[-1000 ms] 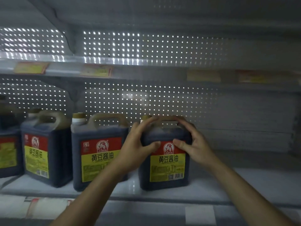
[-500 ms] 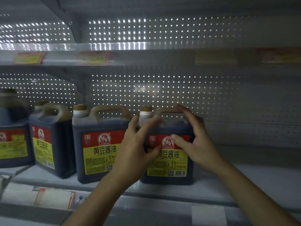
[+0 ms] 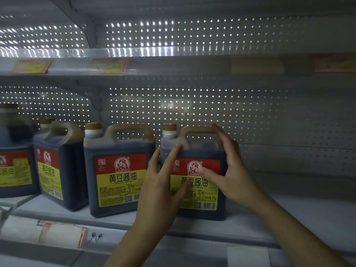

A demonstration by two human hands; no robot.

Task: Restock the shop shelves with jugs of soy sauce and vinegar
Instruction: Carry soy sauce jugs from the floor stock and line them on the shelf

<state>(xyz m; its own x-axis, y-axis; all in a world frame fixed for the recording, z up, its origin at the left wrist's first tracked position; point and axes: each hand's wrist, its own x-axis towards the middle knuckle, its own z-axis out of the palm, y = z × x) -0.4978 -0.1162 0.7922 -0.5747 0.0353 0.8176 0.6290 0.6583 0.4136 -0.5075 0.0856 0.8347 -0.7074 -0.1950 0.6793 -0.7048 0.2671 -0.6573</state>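
Head view shows a dim shop shelf (image 3: 289,218) with a row of dark soy sauce jugs standing along it, and both hands are on the rightmost jug (image 3: 194,170), just right of centre in the frame. That jug stands upright on the shelf, close beside its neighbour jug (image 3: 117,170) with only a thin gap between them. The left hand (image 3: 161,189) lies against the jug's front and left edge, its fingers (image 3: 176,151) straight and spread, pressing rather than gripping. The right hand (image 3: 233,168) cups the right side, fingers loosely curved up by the handle and thumb laid across the label; I'd call it steadying, not a firm hold. Two more jugs (image 3: 52,166) stand further left, one turned at an angle. To me this looks like squaring the jug into line. The risk is a push too hard from the right, which could knock it into the neighbour and skew the row. The jug also sits near the front lip, so a careless pull forward could tip it off.
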